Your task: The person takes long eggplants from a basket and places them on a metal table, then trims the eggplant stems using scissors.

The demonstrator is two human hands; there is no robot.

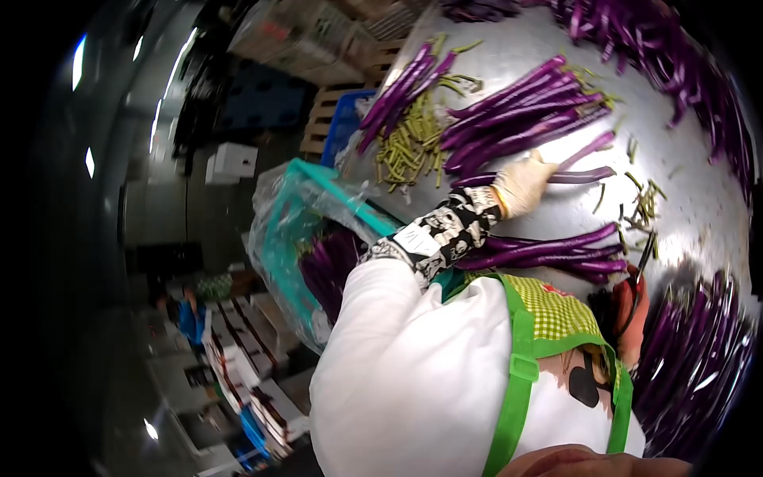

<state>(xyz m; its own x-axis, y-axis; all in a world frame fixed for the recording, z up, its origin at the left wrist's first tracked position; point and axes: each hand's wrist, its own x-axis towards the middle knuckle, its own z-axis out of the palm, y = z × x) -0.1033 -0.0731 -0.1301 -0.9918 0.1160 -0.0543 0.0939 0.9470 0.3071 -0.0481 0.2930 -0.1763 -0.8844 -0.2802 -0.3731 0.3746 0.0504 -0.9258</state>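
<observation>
My left hand (523,186), in a whitish glove under a skull-print sleeve cover, is closed around long purple eggplants. One eggplant (590,149) sticks out past the fingers at a slant, and another (584,176) lies along the metal table. Beyond the hand is a pile of trimmed-looking eggplants (524,115). Nearer my body lies a smaller bunch (556,253). My right hand (632,314), in an orange-red glove close to my apron, grips scissors (640,278) with dark blades pointing away from me. Cut green stems (642,208) are scattered past the blades.
More eggplants are heaped at the right (695,358) and along the far edge (660,48). A stem pile (409,147) lies by another bunch (409,83). At left stand a teal crate (290,266) lined with plastic, a blue crate (343,123) and cardboard boxes (302,40).
</observation>
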